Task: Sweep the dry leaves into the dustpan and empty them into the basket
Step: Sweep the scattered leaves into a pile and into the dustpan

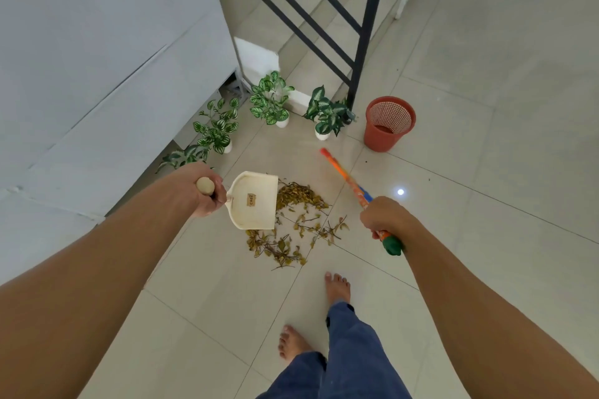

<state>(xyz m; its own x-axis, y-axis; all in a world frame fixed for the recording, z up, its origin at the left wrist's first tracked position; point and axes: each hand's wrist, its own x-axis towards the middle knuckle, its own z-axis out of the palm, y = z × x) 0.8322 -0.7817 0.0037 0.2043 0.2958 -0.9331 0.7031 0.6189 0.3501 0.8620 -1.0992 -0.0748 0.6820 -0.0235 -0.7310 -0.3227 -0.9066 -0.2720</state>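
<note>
My left hand grips the wooden handle of a cream dustpan, held above the floor with its open edge toward a pile of dry brown leaves. More loose leaves and twigs lie scattered just below the pan. My right hand is closed on a colourful orange and blue broom handle with a green end; the broom's bristles are out of sight. A terracotta mesh basket stands upright beyond the leaves, at the foot of the railing.
Several potted green plants line the wall and stair base to the far left of the leaves. A black stair railing rises behind the basket. My bare feet stand on the pale tiled floor just below the leaves.
</note>
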